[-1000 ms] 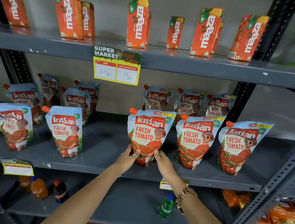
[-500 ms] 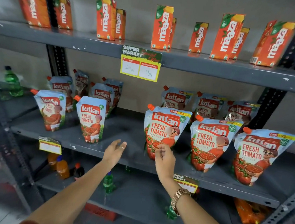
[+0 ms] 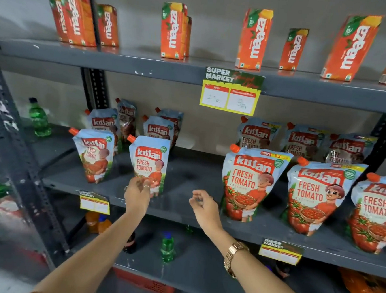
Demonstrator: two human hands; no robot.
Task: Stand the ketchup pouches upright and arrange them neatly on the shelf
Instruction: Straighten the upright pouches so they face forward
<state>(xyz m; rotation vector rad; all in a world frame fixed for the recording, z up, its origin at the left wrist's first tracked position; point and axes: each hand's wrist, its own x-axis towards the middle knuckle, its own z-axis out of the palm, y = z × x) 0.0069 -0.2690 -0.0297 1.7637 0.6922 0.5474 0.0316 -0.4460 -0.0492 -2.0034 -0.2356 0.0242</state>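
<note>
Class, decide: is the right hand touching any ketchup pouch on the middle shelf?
Apart. The head view shows the right hand hanging over bare shelf, with grey surface visible between it and the nearest pouch.

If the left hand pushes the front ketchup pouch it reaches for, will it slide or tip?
The ketchup pouch probably tips: it stands tall on a narrow base. Its glossy film looks soft, so it may dent under the left hand.

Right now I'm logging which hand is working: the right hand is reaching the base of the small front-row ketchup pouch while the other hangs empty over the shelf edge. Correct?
Not quite. The head view shows the left hand at the base of the small front-row ketchup pouch; the right hand, the one with the wristwatch, hangs empty over the shelf edge.
</note>
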